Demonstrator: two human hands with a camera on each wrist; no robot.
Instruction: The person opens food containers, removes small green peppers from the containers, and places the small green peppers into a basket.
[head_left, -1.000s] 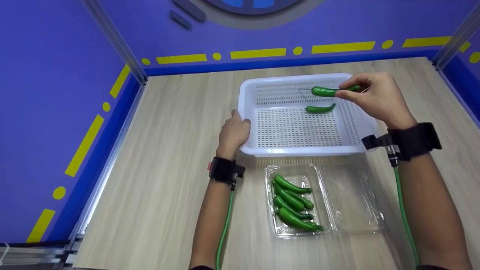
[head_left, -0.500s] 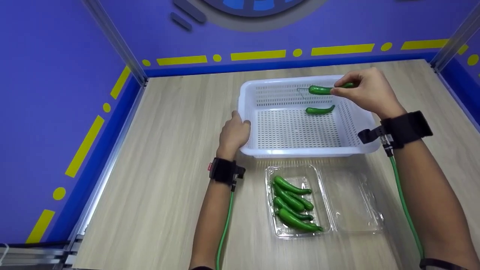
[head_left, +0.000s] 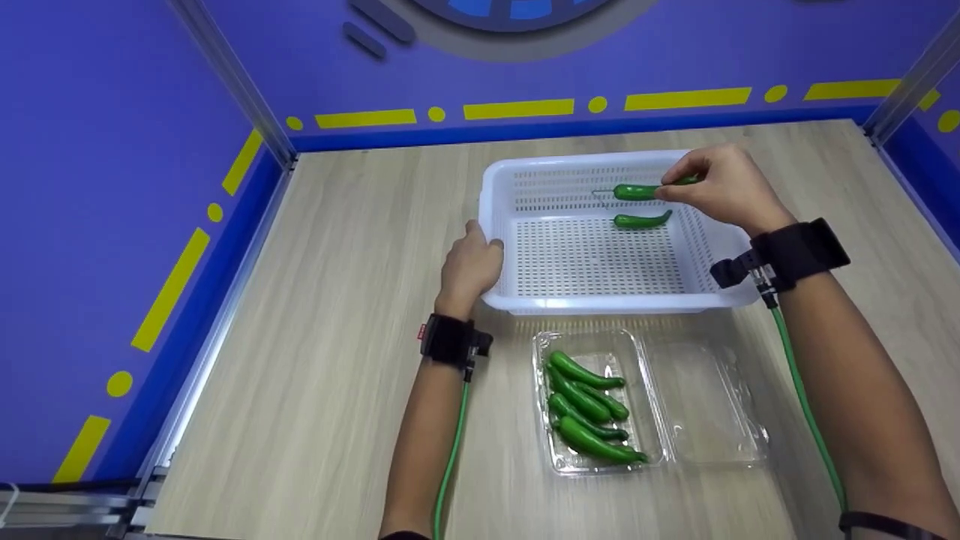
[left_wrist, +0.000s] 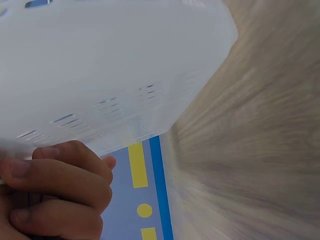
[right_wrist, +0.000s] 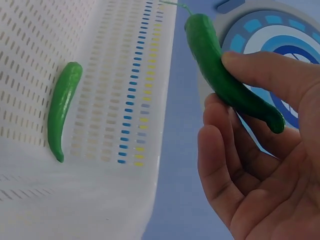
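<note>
My right hand pinches a green chili pepper between thumb and fingers, over the back right of a white slotted plastic basket. A thin thread loop trails from the pepper's thick end. Below it, another green pepper lies on the basket floor near the back wall. At the basket's left side, my left hand grips the rim; its curled fingers show under the edge in the left wrist view.
In front of the basket lies a hinged clear plastic box, lid folded out to the right. Several green peppers lie in its left half. Blue panels with yellow marks border the wooden table at the back and sides.
My right hand has shifted left with the pepper, and the pepper has come down a little from half a second ago. The left hand stays at the basket rim.
</note>
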